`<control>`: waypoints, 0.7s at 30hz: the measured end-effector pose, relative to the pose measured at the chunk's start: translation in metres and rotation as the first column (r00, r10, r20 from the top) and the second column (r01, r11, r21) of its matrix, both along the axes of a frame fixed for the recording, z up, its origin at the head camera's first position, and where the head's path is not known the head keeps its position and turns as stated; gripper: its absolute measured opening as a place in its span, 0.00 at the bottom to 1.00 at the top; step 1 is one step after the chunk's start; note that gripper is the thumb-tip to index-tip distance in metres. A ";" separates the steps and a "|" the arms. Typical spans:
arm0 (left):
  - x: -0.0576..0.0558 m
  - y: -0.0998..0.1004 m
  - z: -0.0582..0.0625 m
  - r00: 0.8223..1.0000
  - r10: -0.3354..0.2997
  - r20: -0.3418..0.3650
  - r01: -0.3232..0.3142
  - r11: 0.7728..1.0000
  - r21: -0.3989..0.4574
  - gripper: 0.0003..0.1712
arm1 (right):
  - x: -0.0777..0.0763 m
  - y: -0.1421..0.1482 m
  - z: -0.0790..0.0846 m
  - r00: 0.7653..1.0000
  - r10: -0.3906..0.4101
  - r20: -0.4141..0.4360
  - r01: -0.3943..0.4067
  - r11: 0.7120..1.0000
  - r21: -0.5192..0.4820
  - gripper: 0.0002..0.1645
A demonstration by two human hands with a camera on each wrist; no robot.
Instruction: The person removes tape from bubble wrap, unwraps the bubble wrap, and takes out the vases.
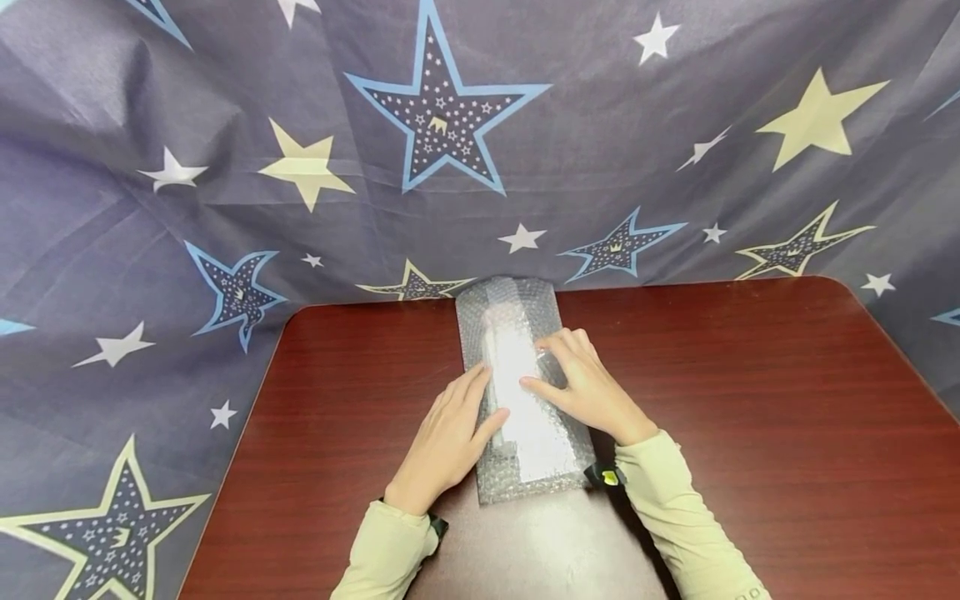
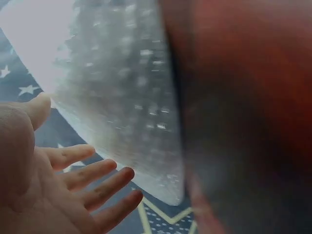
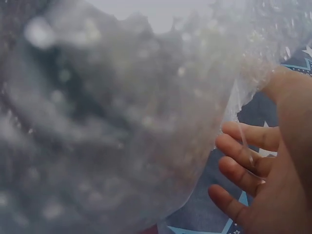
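Observation:
A long sheet of clear bubble wrap (image 1: pixel 536 433) lies lengthwise on the table, with a bright white, flat-looking item (image 1: pixel 517 358) inside or under it; glare hides what it is. My left hand (image 1: pixel 442 433) rests along the left edge of the wrap, thumb spread from the fingers. In the left wrist view its fingers (image 2: pixel 105 187) are nearly straight beside the wrap. On the opposite side, my right hand (image 1: pixel 588 387) touches the wrap with thumb and forefinger apart. The right wrist view shows its fingers (image 3: pixel 239 170) loosely bent near the wrap's edge, the thumb tip hidden by plastic.
The reddish-brown wooden table (image 1: pixel 750 400) extends to both sides, with rounded far corners. Behind it hangs a dark cloth (image 1: pixel 600 150) printed with stars, which the far end of the wrap reaches. Dark wrist straps (image 1: pixel 437 525) sit by the light sleeves.

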State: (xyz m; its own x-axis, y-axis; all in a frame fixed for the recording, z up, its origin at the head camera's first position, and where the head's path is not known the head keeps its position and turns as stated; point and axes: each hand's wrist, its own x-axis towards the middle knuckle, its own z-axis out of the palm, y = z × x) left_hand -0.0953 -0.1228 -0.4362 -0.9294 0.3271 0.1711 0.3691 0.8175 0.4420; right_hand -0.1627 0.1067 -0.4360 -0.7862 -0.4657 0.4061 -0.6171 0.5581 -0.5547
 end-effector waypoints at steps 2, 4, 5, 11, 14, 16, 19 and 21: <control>-0.002 0.004 0.005 1.000 -0.005 -0.016 0.005 1.000 0.012 0.37 | 0.000 -0.001 0.000 1.000 0.005 0.004 -0.005 1.000 0.003 0.29; -0.003 0.009 0.010 1.000 -0.007 -0.025 0.007 1.000 0.020 0.37 | 0.001 -0.003 0.001 1.000 0.010 0.010 -0.010 1.000 0.004 0.28; -0.003 0.011 0.012 1.000 -0.005 -0.026 0.005 1.000 0.017 0.37 | 0.001 -0.004 0.001 1.000 0.013 0.012 -0.013 1.000 0.004 0.28; 0.001 0.019 0.020 0.999 0.040 -0.013 -0.040 0.999 0.012 0.39 | 0.005 -0.007 0.007 0.999 0.032 -0.001 -0.032 0.999 -0.002 0.28; 0.003 0.021 0.021 0.997 0.074 0.005 -0.074 0.997 0.023 0.42 | 0.008 -0.010 0.009 0.999 0.046 -0.007 -0.046 0.999 -0.001 0.30; 0.005 0.022 0.022 0.996 0.092 0.013 -0.092 0.995 0.030 0.45 | 0.009 -0.011 0.010 0.999 0.054 -0.010 -0.054 0.999 0.004 0.31; 0.006 0.024 0.023 0.995 0.101 0.005 -0.102 0.994 0.039 0.47 | 0.010 -0.014 0.009 0.998 0.058 -0.012 -0.058 0.998 0.020 0.31; 0.007 0.025 0.023 0.995 0.101 -0.007 -0.101 0.994 0.044 0.47 | 0.010 -0.015 0.008 0.998 0.059 -0.012 -0.059 0.998 0.029 0.31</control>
